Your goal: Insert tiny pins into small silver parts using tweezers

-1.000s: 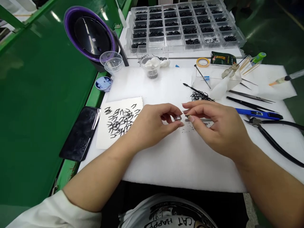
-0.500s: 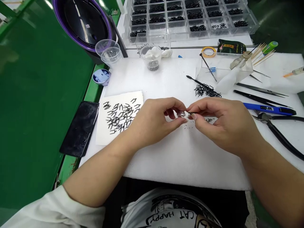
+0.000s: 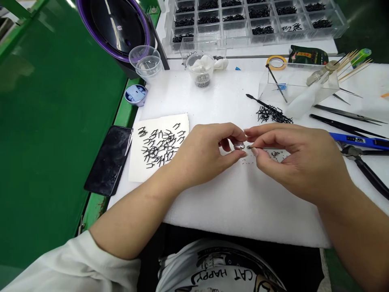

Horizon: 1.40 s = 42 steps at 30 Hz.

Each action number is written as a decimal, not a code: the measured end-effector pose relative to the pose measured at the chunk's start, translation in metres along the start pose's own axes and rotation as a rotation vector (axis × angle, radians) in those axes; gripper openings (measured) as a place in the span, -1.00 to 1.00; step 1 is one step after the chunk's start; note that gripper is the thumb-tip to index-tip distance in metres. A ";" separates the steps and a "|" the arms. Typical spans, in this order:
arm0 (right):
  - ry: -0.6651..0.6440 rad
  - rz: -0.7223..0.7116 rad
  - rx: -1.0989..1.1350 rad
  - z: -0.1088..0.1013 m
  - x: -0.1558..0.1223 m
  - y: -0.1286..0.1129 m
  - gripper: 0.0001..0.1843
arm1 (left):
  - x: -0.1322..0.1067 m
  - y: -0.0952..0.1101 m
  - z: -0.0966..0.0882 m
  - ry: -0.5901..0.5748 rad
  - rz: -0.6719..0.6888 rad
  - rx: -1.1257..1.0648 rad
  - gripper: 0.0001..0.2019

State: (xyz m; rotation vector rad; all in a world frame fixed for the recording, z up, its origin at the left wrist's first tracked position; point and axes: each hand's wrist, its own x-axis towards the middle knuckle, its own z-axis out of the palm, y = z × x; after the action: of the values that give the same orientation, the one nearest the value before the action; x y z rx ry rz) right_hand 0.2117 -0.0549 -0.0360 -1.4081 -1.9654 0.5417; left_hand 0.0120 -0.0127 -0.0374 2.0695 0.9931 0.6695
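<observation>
Over the middle of the white work surface [image 3: 212, 202], my left hand [image 3: 209, 150] is closed on a small shiny, glassy-looking piece [image 3: 239, 146], gripped by thumb and fingers. Just to its right, my right hand [image 3: 291, 158] pinches a small thin dark piece [image 3: 250, 147] between thumb and forefinger; its exact kind is too small to make out. The two sets of fingertips nearly meet. Beneath them lie tiny dark crumbs [image 3: 276, 154]. A cream square pad [image 3: 135, 172] with many black forked pieces [image 3: 162, 146] lies left of my left hand.
Behind my right hand is a heap of black pieces [image 3: 266, 115] with a dark stick tool on it. Tweezers [image 3: 340, 125], a blue-handled tool [image 3: 358, 140] and pliers [image 3: 369, 172] lie right. A compartment box [image 3: 209, 30], cups [image 3: 147, 65] and a phone [image 3: 109, 160] surround the area.
The whole view has shifted, so the table things appear farther right. My right fingers have drawn slightly away from the left ones, with the forefinger more extended. Both hands keep their pinch.
</observation>
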 end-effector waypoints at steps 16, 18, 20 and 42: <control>-0.040 0.027 0.010 0.003 0.000 -0.001 -0.91 | 0.000 0.001 0.001 -0.031 -0.011 0.023 -0.85; -0.045 0.019 0.005 0.003 0.000 -0.001 -0.91 | 0.000 0.001 0.001 -0.031 -0.005 0.029 -0.85; -0.045 0.018 0.005 0.003 0.001 -0.001 -0.91 | 0.000 0.001 0.001 -0.035 0.000 0.031 -0.84; -0.027 -0.135 -0.057 0.005 0.002 0.002 -0.94 | -0.001 -0.002 0.003 0.017 0.035 0.072 -0.85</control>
State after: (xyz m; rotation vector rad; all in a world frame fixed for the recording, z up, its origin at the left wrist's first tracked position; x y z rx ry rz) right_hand 0.2092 -0.0527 -0.0401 -1.2963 -2.0943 0.4485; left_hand 0.0125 -0.0142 -0.0411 2.1514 1.0060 0.6799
